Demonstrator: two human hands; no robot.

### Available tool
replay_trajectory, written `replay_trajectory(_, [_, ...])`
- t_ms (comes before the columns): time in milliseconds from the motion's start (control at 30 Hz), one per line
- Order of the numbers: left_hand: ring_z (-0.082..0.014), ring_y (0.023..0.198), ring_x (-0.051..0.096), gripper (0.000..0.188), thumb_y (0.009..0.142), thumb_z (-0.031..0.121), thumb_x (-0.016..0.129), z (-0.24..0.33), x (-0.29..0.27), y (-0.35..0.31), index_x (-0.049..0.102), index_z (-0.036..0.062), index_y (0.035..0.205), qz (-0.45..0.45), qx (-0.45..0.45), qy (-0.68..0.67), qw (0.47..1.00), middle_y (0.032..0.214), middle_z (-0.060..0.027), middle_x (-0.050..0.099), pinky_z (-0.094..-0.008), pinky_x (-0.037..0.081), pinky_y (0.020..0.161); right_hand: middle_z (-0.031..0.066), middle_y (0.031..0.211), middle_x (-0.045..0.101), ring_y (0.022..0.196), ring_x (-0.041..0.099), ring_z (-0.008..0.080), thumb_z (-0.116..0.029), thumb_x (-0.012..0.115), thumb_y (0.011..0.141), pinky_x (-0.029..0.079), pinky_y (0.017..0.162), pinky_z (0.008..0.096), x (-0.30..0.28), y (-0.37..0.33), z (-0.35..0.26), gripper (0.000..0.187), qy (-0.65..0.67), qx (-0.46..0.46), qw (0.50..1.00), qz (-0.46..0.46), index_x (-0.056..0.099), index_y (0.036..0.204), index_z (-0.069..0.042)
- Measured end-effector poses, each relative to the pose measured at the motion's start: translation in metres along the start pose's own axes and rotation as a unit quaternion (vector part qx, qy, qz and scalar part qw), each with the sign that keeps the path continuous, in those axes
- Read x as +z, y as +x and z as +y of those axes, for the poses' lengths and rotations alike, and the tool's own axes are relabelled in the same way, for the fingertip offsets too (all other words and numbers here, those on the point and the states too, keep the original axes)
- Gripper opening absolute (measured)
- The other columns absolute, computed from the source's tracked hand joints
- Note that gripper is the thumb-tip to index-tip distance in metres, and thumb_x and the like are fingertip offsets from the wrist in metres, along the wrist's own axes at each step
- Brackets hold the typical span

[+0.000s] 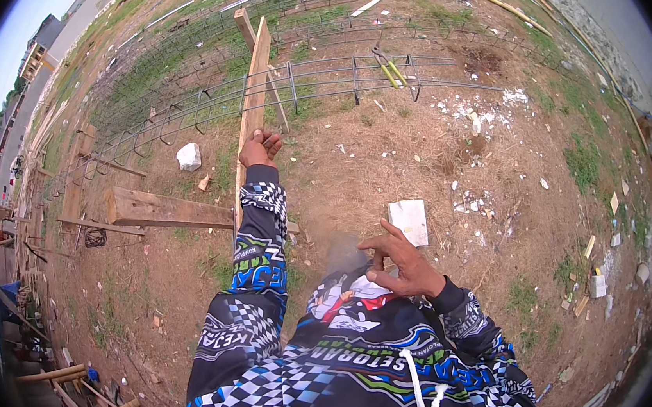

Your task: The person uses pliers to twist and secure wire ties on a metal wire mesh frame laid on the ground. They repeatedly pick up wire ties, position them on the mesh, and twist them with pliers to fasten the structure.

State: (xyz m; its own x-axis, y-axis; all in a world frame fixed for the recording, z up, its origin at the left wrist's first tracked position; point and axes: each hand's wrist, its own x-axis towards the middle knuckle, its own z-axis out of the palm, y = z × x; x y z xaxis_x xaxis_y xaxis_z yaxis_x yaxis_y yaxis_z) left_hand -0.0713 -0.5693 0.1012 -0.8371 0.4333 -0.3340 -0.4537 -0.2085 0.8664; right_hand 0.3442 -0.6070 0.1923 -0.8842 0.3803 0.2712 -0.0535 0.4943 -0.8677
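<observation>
My left hand (260, 148) reaches forward over a long wooden beam (252, 105). Its fingers are curled in, and whatever they may hold is hidden. Close to my chest is my right hand (406, 265), with its index and middle fingers stretched out and apart. No object shows in it, though a grey haze hangs just left of its fingertips. Beyond my left hand, a long cage of steel bars and stirrups (322, 84) lies across the beam. A pair of pincers with yellow-green handles (391, 69) rests on the cage's right part.
A thick timber (165, 207) juts out left of the beam. On the ground are a white block (189, 157), a pale square slab (409, 222) and scattered white rubble (477, 120). More steel cages (194, 55) stretch behind, and a wall (607, 27) runs along the right.
</observation>
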Motion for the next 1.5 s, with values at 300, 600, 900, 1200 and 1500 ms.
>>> replay_trajectory(300, [-0.0187, 0.063, 0.066, 0.018, 0.099, 0.017, 0.060, 0.013, -0.030, 0.101, 0.065, 0.0021, 0.107, 0.130, 0.036, -0.028, 0.990, 0.088, -0.0087, 0.066, -0.0315, 0.059, 0.051, 0.0023, 0.087, 0.069, 0.101, 0.057, 0.0244, -0.019, 0.072, 0.082, 0.032, 0.105, 0.0462, -0.040, 0.090, 0.044, 0.016, -0.067, -0.007, 0.997, 0.024, 0.073, 0.094, -0.009])
replay_trajectory(600, [-0.0156, 0.066, 0.063, 0.022, 0.100, 0.023, 0.059, 0.046, -0.006, 0.259, 0.064, 0.0048, 0.112, 0.085, 0.031, -0.078, 0.993, 0.085, -0.0038, 0.065, -0.0328, 0.058, 0.058, 0.0110, 0.096, 0.064, 0.094, 0.055, 0.0281, -0.011, 0.070, 0.085, 0.044, 0.082, 0.0393, -0.018, 0.240, 0.098, 0.014, -0.044, 0.083, 0.980, 0.173, 0.063, 0.078, 0.000])
replay_trajectory(900, [-0.0135, 0.071, 0.063, 0.026, 0.099, 0.025, 0.062, 0.135, 0.008, 0.292, 0.064, 0.0073, 0.117, 0.011, 0.075, -0.104, 0.992, 0.088, -0.0008, 0.063, -0.0311, 0.057, 0.062, 0.0207, 0.092, 0.064, 0.082, 0.063, 0.0410, -0.016, 0.053, 0.097, 0.050, 0.074, 0.0432, -0.065, 0.337, 0.137, 0.021, -0.032, 0.250, 0.959, -0.129, 0.060, 0.104, 0.003])
replay_trajectory(1200, [-0.0118, 0.069, 0.059, 0.025, 0.101, 0.024, 0.060, 0.175, 0.019, 0.271, 0.061, 0.0075, 0.119, -0.038, 0.120, -0.145, 0.981, 0.087, 0.0007, 0.063, -0.0311, 0.051, 0.064, 0.0137, 0.104, 0.067, 0.095, 0.063, 0.0279, -0.017, 0.060, 0.098, 0.048, 0.086, 0.0365, -0.087, 0.369, 0.222, 0.024, 0.207, 0.220, 0.933, -0.194, 0.071, 0.116, -0.006])
replay_trajectory(1500, [-0.0212, 0.075, 0.073, 0.027, 0.098, 0.022, 0.063, 0.105, 0.036, 0.228, 0.065, 0.0021, 0.116, 0.022, 0.081, 0.003, 0.996, 0.087, -0.0068, 0.070, -0.0358, 0.063, 0.066, 0.0150, 0.098, 0.068, 0.096, 0.063, 0.0355, -0.009, 0.060, 0.089, 0.048, 0.086, 0.0426, -0.111, 0.352, 0.306, 0.024, -0.036, 0.200, 0.939, -0.277, 0.072, 0.111, -0.006])
